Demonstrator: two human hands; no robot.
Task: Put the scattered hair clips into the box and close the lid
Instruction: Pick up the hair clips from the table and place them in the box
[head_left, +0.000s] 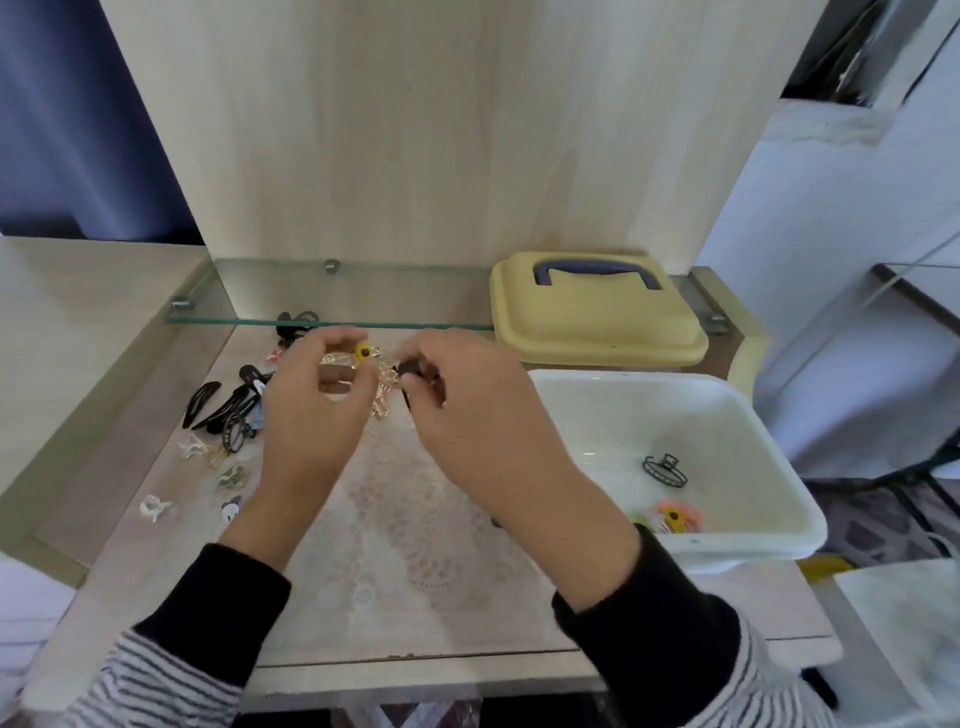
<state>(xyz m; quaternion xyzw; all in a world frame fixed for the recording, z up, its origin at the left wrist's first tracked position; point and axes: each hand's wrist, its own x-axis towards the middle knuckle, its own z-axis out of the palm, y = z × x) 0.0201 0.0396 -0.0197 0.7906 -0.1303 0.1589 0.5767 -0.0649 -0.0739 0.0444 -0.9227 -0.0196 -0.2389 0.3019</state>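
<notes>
Clips (223, 410) lie left of box (769, 525), lid (597, 317) behind.

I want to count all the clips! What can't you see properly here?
- Head view: clips behind both hands, left hand and right hand, are hidden.
- The gold clips between the hands are blurred together.
- The white box's near wall hides part of the flower clips.
- The small pale clips are too tiny to identify.

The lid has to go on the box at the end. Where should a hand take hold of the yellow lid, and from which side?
By the blue handle on top of the yellow lid, coming from above. The lid lies flat, top up, behind the white box, and the handle arches clear of the surface, leaving room for fingers to hook under it.
</notes>
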